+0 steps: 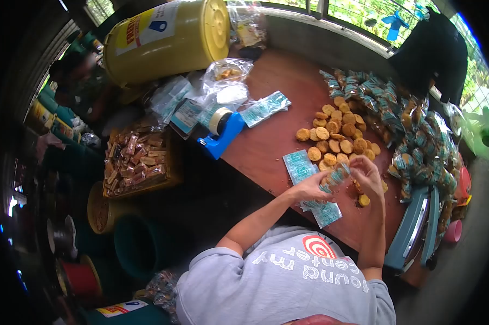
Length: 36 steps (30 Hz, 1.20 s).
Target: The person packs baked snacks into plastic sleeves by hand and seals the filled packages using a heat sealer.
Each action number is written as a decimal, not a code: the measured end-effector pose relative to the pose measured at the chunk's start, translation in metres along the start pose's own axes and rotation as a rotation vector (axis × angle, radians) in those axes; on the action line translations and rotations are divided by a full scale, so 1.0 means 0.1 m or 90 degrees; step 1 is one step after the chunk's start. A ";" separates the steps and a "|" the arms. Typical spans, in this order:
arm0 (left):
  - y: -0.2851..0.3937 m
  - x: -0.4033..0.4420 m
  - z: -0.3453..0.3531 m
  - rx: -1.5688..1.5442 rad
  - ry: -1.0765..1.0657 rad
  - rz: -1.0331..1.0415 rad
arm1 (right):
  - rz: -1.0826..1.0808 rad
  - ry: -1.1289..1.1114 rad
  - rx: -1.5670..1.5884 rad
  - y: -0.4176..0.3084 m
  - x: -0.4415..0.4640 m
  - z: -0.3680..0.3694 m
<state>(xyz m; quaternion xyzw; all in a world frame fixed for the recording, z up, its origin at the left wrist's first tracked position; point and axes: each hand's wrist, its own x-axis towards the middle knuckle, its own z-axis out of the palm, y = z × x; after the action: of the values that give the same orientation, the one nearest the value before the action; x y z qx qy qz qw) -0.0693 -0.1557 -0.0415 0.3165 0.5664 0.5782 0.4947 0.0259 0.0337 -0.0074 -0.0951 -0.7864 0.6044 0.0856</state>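
At a reddish-brown tabletop (274,81), a loose pile of round golden biscuits (336,130) lies beside a heap of filled clear packets with teal print (426,143). A blue plastic tape dispenser (225,136) sits at the table's edge, while a long blue-grey metal-and-plastic device (412,230) takes up the near right side. Above flat teal-printed clear wrappers (327,213), the left hand (311,187) curls partly closed around a small clear teal-printed packet of biscuits (338,175); the right hand (367,174), fingers bent together, appears to pinch the packet's other end.
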 end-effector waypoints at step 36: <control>0.25 0.86 0.92 0.037 -0.458 -0.008 | -0.225 0.789 -0.617 -0.94 -1.92 -0.41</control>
<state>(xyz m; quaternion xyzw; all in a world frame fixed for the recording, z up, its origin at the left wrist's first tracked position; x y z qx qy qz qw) -0.0159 -0.0409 -0.0193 0.5105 0.3740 0.4104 0.6566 0.2179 -0.0007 0.0903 -0.3138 -0.7740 0.0111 0.5499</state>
